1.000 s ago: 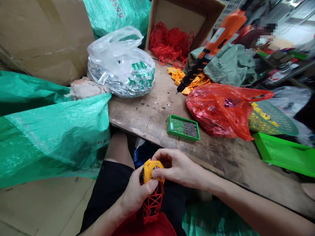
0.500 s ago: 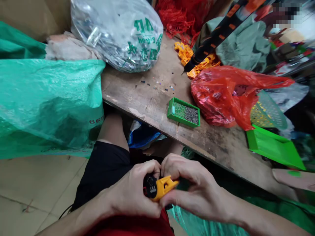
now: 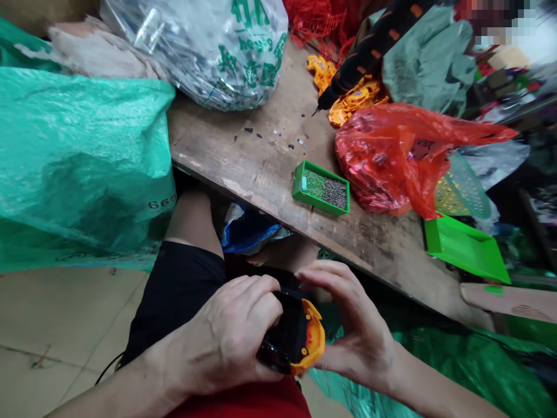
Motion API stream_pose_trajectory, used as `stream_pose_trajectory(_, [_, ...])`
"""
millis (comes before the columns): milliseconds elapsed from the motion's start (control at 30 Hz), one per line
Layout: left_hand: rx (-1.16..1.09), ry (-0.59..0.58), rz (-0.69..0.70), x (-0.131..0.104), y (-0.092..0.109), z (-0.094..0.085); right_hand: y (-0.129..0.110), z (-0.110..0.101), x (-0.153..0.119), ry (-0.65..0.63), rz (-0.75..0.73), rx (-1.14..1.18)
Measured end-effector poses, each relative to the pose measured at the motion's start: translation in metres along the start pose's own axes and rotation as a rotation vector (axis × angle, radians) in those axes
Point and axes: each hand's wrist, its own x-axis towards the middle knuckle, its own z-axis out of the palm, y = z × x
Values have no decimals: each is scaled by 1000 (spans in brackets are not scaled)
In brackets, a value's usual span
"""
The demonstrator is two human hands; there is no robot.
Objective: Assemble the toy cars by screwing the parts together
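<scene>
My left hand [image 3: 237,328] is wrapped round a black object [image 3: 285,334] held above my lap. On the right end of that object sits a curved orange part [image 3: 311,342], its inner side facing up with small round posts. My right hand [image 3: 354,325] is spread beside the orange part, thumb close to its lower right edge and fingers raised apart above it; whether the thumb touches it I cannot tell. The underside of the black object is hidden by my left hand.
On the wooden bench [image 3: 261,168] stand a green tray [image 3: 321,188] of small metal pieces, a red bag [image 3: 387,157], a clear bag [image 3: 209,52] and orange parts [image 3: 354,101]. A black screwdriver-like tool [image 3: 361,64] hangs over them. A green sack [image 3: 82,168] is at left.
The object in my hands has turned, so the orange part's inner side now shows. My right hand has opened and its fingers have lifted away. The whole view has shifted slightly.
</scene>
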Motion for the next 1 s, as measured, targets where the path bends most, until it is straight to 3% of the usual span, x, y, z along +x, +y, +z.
stream_pose_trajectory(100, [92, 49, -11, -5, -3, 1, 2, 17, -12, 118, 224, 154])
stream_pose_trajectory(167, [159, 52, -2, -7, -5, -1, 1, 25, -14, 137, 267, 180])
stream_pose_trajectory(367, [316, -11, 62, -10, -5, -11, -6, 29, -13, 93, 95, 48])
stream_pose_trajectory(567, [316, 37, -25, -21, -3, -5, -7, 29, -8, 17, 42, -37])
stream_pose_trajectory(767, [106, 126, -215, -13, -11, 9, 9, 28, 6, 96, 3, 5])
stream_pose_trajectory(900, [-66, 142, -449, 1, -15, 14, 21, 9, 23, 146, -63, -36])
stream_pose_trajectory(1000, [-250, 178, -751, 14, -13, 17, 31, -26, 45, 443, -30, -155])
